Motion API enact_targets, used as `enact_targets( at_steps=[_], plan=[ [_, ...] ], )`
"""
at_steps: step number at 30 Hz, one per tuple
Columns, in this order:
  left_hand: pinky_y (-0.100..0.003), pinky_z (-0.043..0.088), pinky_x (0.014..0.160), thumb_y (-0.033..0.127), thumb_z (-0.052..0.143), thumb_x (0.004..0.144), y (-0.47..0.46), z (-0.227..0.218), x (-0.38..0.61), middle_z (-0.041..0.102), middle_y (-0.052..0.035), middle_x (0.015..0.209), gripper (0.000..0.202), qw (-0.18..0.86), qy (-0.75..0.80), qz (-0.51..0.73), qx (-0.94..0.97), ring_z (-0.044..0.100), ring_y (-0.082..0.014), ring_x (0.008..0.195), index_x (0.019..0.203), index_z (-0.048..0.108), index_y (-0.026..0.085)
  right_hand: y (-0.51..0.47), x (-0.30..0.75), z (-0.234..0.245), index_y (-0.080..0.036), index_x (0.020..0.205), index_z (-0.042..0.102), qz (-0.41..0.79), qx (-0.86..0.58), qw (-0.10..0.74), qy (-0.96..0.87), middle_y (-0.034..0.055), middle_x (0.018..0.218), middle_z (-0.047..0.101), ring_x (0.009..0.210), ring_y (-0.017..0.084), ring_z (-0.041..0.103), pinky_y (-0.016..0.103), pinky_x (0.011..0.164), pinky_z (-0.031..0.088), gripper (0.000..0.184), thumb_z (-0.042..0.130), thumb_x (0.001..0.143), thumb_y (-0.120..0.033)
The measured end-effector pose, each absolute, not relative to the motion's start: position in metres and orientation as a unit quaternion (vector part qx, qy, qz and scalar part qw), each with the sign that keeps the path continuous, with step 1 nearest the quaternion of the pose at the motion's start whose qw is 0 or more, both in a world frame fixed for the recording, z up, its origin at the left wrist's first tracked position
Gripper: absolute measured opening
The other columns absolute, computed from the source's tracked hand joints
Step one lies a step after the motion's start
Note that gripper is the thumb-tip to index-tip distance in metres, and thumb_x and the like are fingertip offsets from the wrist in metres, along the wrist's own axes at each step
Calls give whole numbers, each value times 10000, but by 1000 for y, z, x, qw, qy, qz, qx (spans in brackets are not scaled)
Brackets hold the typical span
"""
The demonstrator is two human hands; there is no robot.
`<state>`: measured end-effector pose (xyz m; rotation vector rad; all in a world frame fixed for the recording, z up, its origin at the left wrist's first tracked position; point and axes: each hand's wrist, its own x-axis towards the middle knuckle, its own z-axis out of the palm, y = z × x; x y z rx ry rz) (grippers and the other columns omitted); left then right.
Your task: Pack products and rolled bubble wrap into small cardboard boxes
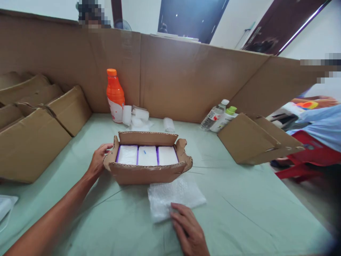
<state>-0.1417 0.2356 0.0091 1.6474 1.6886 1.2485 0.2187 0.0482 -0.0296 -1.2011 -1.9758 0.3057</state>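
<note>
An open cardboard box (149, 175) stands near the table's middle, its flaps raised. Inside it are three white packs (147, 156) with purple edges, side by side, and a tiny blue mark or scrap lies on the middle one. My left hand (99, 159) holds the box's left end, some fingertips hidden by the flap. Just in front of the box lies a flat, clear sheet of bubble wrap (177, 195). The fingertips of my right hand (188, 229) touch its near edge, fingers apart and not closed round it.
Cardboard boxes (34, 142) line the left side; another tilted carton (249, 142) is at right. An orange bottle (115, 96), white rolls (141, 114), a clear bottle (214, 115) and a green-capped bottle (223, 120) stand by the cardboard wall (183, 78). A person sits at right beyond it.
</note>
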Motion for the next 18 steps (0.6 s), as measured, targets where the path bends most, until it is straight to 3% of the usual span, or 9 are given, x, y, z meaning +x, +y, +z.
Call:
enact_targets(
  at_steps=[3,6,11,15,18],
  plan=[
    [-398,583,808,443,584,763,185,14,-148,750,-105,978,370,263,632,437,584,706,-279,903,951,723,157,52,206,-19,-271,1221,669,138,-406,355,-831,85,1264,709,1097,250,705,381,910,616,382,593,877,-124],
    [-421,565,891,501,610,793,142,8,-143,741,-122,1071,447,320,649,431,539,699,-285,987,1067,698,159,64,219,-5,-271,1184,669,109,-441,389,-801,82,1213,730,1064,232,717,353,882,617,324,576,912,-123],
    [-416,522,1017,464,666,812,112,-6,-108,530,-153,1455,742,399,569,512,505,569,-299,1278,1462,413,207,110,230,14,-237,1254,629,127,-552,392,-725,103,1159,729,979,246,715,327,670,617,337,570,922,-238],
    [-438,461,1091,415,655,814,135,-7,-80,488,-158,1473,806,414,524,542,510,528,-298,1319,1509,314,194,149,214,18,-193,1283,600,204,-570,374,-702,125,1181,715,898,250,700,331,599,588,428,568,868,-292],
    [-441,439,1107,419,638,792,151,-1,-74,413,-180,1542,899,414,521,545,510,476,-304,1377,1551,221,179,158,211,17,-195,1365,561,238,-570,384,-686,141,1270,684,983,268,692,344,630,589,521,569,854,-294]
  ],
)
